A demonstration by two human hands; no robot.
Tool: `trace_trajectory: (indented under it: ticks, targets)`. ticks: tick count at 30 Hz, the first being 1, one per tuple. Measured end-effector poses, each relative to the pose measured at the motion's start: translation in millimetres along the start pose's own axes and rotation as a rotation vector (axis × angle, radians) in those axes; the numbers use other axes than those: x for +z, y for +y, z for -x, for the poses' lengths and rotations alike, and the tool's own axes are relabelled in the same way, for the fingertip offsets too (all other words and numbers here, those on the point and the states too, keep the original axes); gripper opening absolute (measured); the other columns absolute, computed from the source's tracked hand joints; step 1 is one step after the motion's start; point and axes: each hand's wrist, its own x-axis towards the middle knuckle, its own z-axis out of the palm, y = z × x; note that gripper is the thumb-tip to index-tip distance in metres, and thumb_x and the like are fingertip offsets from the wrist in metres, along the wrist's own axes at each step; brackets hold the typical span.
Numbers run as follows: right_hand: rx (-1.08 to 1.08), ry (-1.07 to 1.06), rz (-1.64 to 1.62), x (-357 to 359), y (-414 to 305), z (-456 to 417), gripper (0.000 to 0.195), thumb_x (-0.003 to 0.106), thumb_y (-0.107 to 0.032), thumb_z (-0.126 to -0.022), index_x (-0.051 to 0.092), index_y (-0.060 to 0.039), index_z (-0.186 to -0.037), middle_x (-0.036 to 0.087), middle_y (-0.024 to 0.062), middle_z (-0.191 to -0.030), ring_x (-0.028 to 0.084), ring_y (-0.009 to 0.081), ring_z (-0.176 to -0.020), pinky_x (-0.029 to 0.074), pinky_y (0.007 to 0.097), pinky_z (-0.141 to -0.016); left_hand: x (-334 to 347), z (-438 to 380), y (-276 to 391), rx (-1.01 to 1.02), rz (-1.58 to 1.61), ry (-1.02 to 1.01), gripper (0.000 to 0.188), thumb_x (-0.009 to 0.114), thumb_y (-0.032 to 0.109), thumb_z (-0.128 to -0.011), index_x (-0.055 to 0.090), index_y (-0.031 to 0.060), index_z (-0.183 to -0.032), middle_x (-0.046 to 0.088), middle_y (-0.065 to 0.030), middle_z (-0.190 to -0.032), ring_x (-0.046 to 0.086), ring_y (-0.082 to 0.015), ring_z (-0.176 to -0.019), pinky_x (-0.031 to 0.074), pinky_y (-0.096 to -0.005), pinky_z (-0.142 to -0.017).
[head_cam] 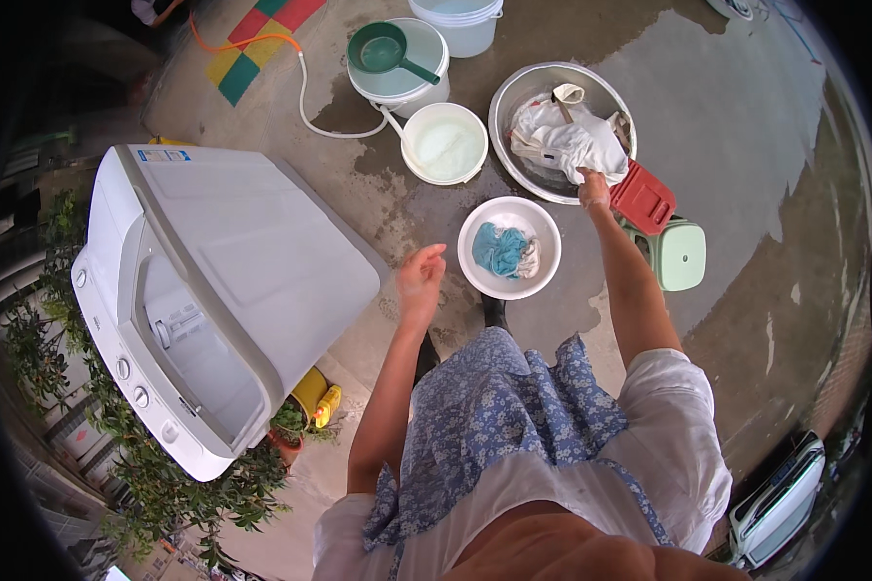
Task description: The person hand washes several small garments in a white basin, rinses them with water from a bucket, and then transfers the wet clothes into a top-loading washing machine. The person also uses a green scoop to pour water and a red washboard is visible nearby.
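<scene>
My right hand (594,190) is at the near edge of a large metal basin (505,156), its fingers closed on a corner of white cloth (588,149) that lies bunched inside. Beside that basin a red plastic washboard (643,197) leans at its near right rim. My left hand (420,279) hangs in the air with fingers loosely curled and nothing in it, left of a small white basin (467,272). Blue cloth (500,250) and whitish cloth (530,259) lie together in the small basin, with what looks like suds behind them.
A washing machine (261,240) with an open tub stands left. Ahead are a white bucket of water (447,149) with a hose (305,102) at it, another bucket (436,98) carrying a green dipper (378,49), and a light green stool (683,254) at right. The concrete is partly wet.
</scene>
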Motion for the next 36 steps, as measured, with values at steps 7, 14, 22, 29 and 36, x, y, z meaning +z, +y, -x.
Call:
trace_trajectory:
  ticks: [7,14,22,29,36]
  targets:
    - [-0.152,-0.153,-0.203,-12,-31,51,0.036,0.061,-0.001,-0.079,0.064,-0.005,-0.114,0.069,0.0147,-0.102,0.066,0.0278,-0.091,0.05,0.0327,-0.084,-55,32,52,0.087,0.325,0.061,0.022,0.059,0.004,-0.091,0.065,0.0038,-0.112,0.059,-0.0059,-0.11,0.061,-0.0144,-0.1,0.048,-0.0273,-0.088]
    - [-0.453,-0.436,-0.873,-155,-293,146,0.028,0.055,-0.003,-0.092,0.059,0.0026,-0.119,0.067,0.0097,-0.103,0.06,0.016,-0.103,0.045,0.0265,-0.092,-195,104,92,0.352,0.434,0.448,0.025,0.058,-0.001,-0.088,0.064,0.0044,-0.111,0.057,-0.0084,-0.113,0.061,-0.018,-0.102,0.051,-0.0278,-0.086]
    - [-1.003,-0.821,-0.637,-146,-667,374,0.03,0.057,-0.015,-0.094,0.059,-0.0006,-0.12,0.068,0.0086,-0.1,0.062,0.0126,-0.097,0.045,0.0281,-0.092,-444,190,-110,-0.006,0.19,0.913,0.034,0.058,0.0,-0.082,0.063,0.0081,-0.115,0.053,-0.0132,-0.119,0.057,-0.0265,-0.104,0.048,-0.0347,-0.088]
    - [-1.123,-0.708,0.476,169,-833,333,0.047,0.068,-0.033,-0.079,0.061,-0.0135,-0.122,0.062,0.0136,-0.118,0.058,0.0291,-0.111,0.046,0.0394,-0.095,-506,140,-233,-0.068,-0.089,0.805,0.048,0.059,0.005,-0.079,0.054,0.0113,-0.126,0.046,-0.0224,-0.128,0.047,-0.0407,-0.114,0.041,-0.0458,-0.098]
    - [-0.881,-0.734,0.978,289,-787,381,0.104,0.079,-0.043,-0.069,0.014,-0.0306,-0.149,0.002,0.0056,-0.158,0.015,0.0382,-0.142,0.031,0.0632,-0.104,-523,173,-239,-0.211,-0.363,0.668,0.043,0.061,0.004,-0.076,0.057,0.0026,-0.119,0.055,-0.0152,-0.116,0.052,-0.035,-0.106,0.043,-0.0456,-0.093]
